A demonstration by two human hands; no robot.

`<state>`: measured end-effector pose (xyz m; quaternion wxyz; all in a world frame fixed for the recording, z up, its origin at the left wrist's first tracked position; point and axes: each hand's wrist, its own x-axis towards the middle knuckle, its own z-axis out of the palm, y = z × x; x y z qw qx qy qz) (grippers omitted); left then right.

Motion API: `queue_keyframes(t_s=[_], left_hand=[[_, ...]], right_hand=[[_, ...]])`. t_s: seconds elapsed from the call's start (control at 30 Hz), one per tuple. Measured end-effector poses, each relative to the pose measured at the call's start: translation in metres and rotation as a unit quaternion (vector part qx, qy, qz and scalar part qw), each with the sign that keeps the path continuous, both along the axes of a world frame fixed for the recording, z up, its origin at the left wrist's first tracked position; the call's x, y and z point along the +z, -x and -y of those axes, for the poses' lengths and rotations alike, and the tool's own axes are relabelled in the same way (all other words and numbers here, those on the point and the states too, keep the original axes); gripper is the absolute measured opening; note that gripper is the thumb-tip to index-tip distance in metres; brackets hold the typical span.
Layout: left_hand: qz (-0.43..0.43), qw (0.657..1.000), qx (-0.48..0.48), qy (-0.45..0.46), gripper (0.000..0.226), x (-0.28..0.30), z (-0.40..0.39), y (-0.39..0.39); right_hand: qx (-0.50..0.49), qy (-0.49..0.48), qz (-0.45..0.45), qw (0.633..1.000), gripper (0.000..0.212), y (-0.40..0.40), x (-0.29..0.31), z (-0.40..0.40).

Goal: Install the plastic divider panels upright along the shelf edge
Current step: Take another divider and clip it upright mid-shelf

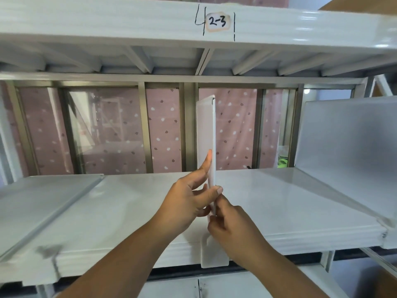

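Note:
A white plastic divider panel (206, 125) stands upright on the white shelf (290, 203), seen almost edge-on at the middle. Its front foot (213, 254) hangs over the shelf's front edge. My left hand (189, 196) grips the panel from the left, index finger laid along its face and thumb on the near edge. My right hand (234, 229) pinches the panel's near edge lower down, just above the shelf lip. Another white divider panel (348, 147) stands upright at the right end of the shelf. A further panel (43, 203) lies flat on the shelf at left.
The upper shelf (129, 24) runs overhead with a "2-3" label (217, 22) and pen marks. Behind the shelf is a metal-framed window (148, 125) with a pink spotted curtain. A lower shelf (193, 287) shows beneath the front edge.

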<state>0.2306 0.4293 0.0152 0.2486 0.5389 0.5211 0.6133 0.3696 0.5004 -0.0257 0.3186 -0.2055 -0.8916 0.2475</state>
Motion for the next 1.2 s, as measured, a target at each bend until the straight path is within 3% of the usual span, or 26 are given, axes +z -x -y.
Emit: queue_keyframes(t_s=[0.2, 0.33, 0.4, 0.47, 0.53, 0.6, 0.73, 0.9, 1.03, 1.2], left_hand=[[0.002, 1.000, 0.024, 0.003, 0.069, -0.004, 0.004, -0.008], [0.000, 0.998, 0.062, 0.026, 0.064, 0.005, 0.017, -0.007], [-0.063, 0.991, 0.107, 0.043, 0.059, 0.013, 0.031, 0.003], [-0.152, 0.971, 0.175, 0.060, 0.066, 0.020, 0.045, 0.018], [-0.218, 0.942, 0.243, 0.079, 0.075, 0.026, 0.061, 0.038], [-0.248, 0.922, 0.283, 0.094, 0.078, 0.032, 0.081, 0.056], [-0.276, 0.894, 0.332, 0.116, 0.080, 0.037, 0.123, 0.088], [-0.266, 0.865, 0.393, 0.161, 0.082, 0.027, 0.178, 0.129], [-0.258, 0.837, 0.436, 0.208, 0.084, 0.017, 0.219, 0.155], [-0.222, 0.812, 0.479, 0.250, 0.085, 0.007, 0.275, 0.181]], right_hand=[[-0.037, 0.057, -0.002, 0.998, 0.029, -0.008, 0.006, 0.013], [-0.042, 0.136, -0.044, 0.989, 0.063, -0.010, 0.019, 0.026], [-0.121, 0.068, -0.077, 0.987, 0.069, -0.014, 0.030, 0.036], [-0.201, -0.092, -0.117, 0.968, 0.065, -0.018, 0.042, 0.048], [-0.199, -0.200, -0.162, 0.946, 0.061, -0.017, 0.055, 0.066], [-0.177, -0.237, -0.178, 0.939, 0.061, -0.006, 0.066, 0.084], [-0.108, -0.243, -0.121, 0.956, 0.063, 0.027, 0.084, 0.114], [-0.034, -0.165, 0.012, 0.986, 0.069, 0.085, 0.091, 0.124], [-0.014, -0.132, 0.122, 0.984, 0.074, 0.132, 0.093, 0.123], [0.010, -0.124, 0.182, 0.975, 0.065, 0.185, 0.094, 0.139]])
